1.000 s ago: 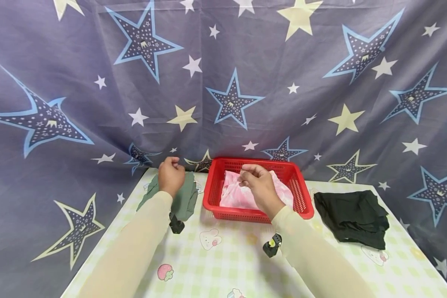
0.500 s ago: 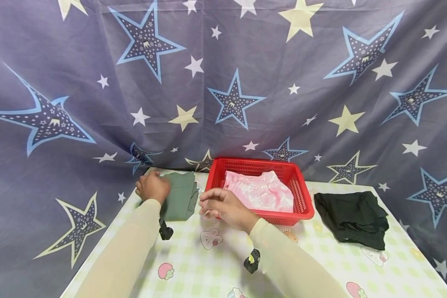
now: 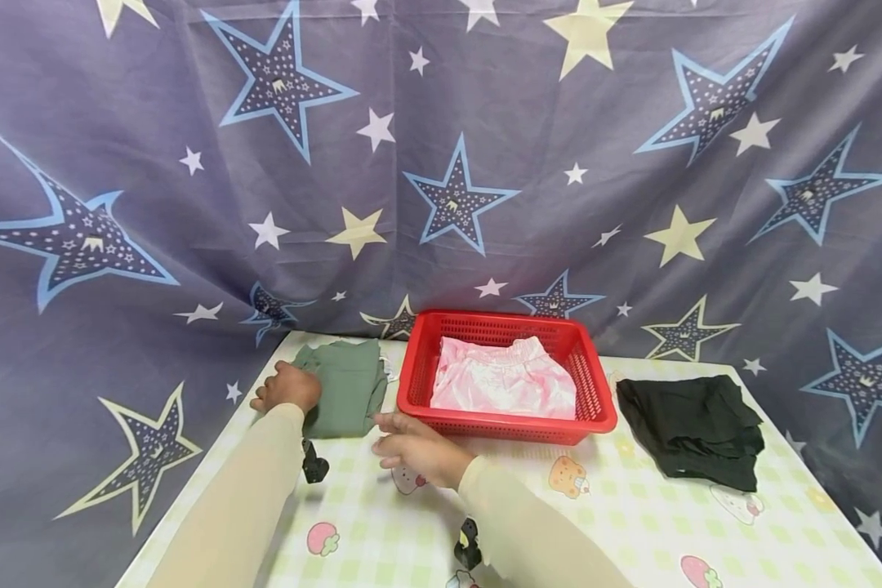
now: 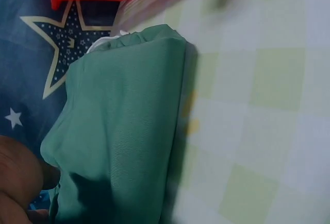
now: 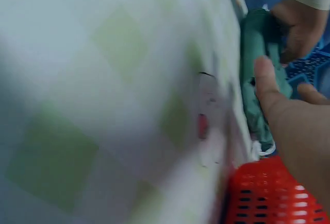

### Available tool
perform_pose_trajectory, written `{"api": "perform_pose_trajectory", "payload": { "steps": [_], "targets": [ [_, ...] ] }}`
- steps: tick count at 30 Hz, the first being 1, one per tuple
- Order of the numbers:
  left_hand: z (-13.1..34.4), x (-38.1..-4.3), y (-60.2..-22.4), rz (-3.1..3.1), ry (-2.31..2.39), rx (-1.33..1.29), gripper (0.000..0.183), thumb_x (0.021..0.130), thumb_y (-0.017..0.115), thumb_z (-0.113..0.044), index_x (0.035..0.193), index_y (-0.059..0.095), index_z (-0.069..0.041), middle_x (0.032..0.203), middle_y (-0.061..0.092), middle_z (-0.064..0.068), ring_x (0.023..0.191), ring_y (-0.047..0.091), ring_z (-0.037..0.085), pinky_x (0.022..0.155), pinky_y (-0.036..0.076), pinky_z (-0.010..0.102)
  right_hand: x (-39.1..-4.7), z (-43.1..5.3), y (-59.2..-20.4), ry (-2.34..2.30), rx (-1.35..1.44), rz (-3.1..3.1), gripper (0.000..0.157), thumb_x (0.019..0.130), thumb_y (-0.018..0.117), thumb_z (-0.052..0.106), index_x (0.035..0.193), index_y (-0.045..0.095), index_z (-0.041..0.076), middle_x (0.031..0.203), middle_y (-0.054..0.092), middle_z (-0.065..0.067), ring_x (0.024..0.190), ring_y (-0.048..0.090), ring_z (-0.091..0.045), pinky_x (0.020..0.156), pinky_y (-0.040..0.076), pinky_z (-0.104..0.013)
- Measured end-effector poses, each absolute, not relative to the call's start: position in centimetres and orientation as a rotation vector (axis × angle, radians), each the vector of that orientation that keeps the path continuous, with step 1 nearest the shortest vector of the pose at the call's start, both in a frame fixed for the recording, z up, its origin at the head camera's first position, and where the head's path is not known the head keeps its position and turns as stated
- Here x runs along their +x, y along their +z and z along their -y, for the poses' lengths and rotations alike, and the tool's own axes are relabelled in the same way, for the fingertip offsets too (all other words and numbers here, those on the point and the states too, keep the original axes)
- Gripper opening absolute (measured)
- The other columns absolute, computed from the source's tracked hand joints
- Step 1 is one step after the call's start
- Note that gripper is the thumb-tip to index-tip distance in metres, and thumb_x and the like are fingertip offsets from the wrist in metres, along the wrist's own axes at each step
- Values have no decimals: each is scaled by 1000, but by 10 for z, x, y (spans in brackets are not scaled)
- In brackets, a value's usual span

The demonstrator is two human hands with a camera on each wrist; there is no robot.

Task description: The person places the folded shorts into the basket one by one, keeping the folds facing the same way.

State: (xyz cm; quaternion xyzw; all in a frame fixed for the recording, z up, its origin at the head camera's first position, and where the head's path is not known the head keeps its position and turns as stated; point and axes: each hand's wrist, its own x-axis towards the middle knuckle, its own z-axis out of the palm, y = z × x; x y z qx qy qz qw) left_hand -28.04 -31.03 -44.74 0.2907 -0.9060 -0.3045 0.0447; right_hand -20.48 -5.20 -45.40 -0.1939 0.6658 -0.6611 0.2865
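A folded green garment (image 3: 344,388) with a white drawstring lies at the table's back left. My left hand (image 3: 288,388) is at its left edge, fingers bent and pointing down. In the left wrist view, the fingers (image 4: 20,170) are close against that edge, their tips partly hidden. My right hand (image 3: 415,447) hovers over the table just right of the garment, fingers extended and holding nothing. Behind it stands a red basket (image 3: 485,423) with a pink garment (image 3: 507,384) inside, its gathered waistband at the back.
A folded black garment (image 3: 694,433) lies on the right of the table. A checked cloth with cartoon prints covers the table (image 3: 595,523). A star-patterned curtain (image 3: 441,98) hangs directly behind the table and along its left side.
My left hand has come down and moved left across the green garment to its left edge. From over the basket, my right hand has moved left and toward me.
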Motion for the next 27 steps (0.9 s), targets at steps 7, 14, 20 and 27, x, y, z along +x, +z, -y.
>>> {"api": "perform_pose_trajectory", "payload": {
  "steps": [7,14,20,27],
  "targets": [
    [311,-282,-449,2843,-978,892,64,95,39,-20,149,25,12,141,39,43,129,36,60,104,20,73,-203,63,-473,-1771,-371,-1840,78,90,68,8,158,30,-1,155,34,-29,105,66,-44,103,47,-52],
    [316,-280,-449,2928,-997,885,67,95,45,-16,152,21,9,142,39,42,127,38,61,102,20,72,-209,64,-477,-1851,-323,-1771,82,89,66,5,158,24,-5,159,29,-30,110,65,-45,103,46,-54],
    [322,-278,-452,3027,-959,786,72,96,48,-14,156,15,9,142,40,42,124,39,64,99,20,71,-212,61,-478,-1794,-340,-1812,83,90,67,8,159,23,-3,161,26,-30,112,66,-40,109,40,-55],
    [323,-275,-446,3198,-808,594,71,98,46,-13,155,13,14,147,34,44,130,32,69,102,19,74,-212,60,-479,-1772,-327,-1821,89,87,71,10,161,21,1,163,24,-28,114,67,-34,111,37,-57]
  ]
}}
